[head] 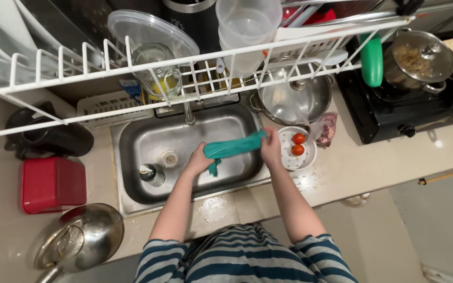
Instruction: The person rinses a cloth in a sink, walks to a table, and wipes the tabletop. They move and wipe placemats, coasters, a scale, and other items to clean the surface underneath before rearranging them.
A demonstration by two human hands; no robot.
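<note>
As we look down from the left edge of the counter (pixel 342 173), we count one black appliance (pixel 48 139) by the wall, one red box (pixel 53 184) in front of it, and one steel kettle (pixel 82 241) nearest us. Above them runs one white wire rack (pixel 79 73), which holds one clear lid (pixel 150 31), one glass jar (pixel 158 68) and one stack of clear plastic tubs (pixel 247 26). Below it lies one steel sink (pixel 142 141), with one drain (pixel 170 158) and one small metal piece (pixel 149 173) standing in the basin. Over the basin we see our left hand (pixel 199 161) closed around the left end of one teal cloth (pixel 233 148), a short tail of it hanging under the fist. The cloth stretches up and to the right to our right hand (pixel 271 148), whose fingers pinch its other end, so both hands grip it and it hangs clear above the sink floor. Just beside the right hand sits one white dish (pixel 285 157) with two tomatoes (pixel 298 144), and one clear bag (pixel 325 130) touches its far rim. Behind them stands one steel pot with a lid (pixel 294 99). Farther right, one green handle (pixel 371 60) hangs from the rack, and one lidded pot (pixel 420 57) sits on one black stove (pixel 394 115).
</note>
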